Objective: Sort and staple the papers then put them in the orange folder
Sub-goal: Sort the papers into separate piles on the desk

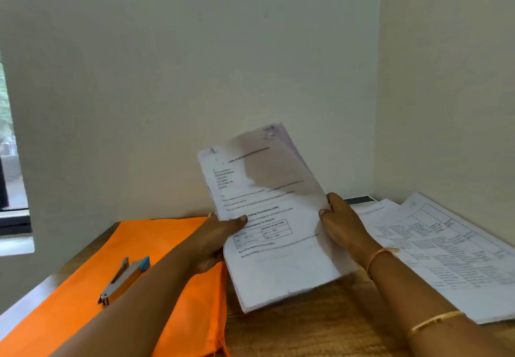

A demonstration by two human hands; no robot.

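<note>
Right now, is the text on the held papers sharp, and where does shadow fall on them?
Head view: the held papers are blurred, small text unreadable; a grey shadow covers their upper right part; the stapler on the orange folder looks sharper.

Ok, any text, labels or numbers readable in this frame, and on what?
On the sheaf of papers: printed lines and a small table, all blurred; one heading seems to end "(USP)".
On the loose papers at right: tables of print, too small to read.
On the stapler and orange folder: no marking visible.
</note>
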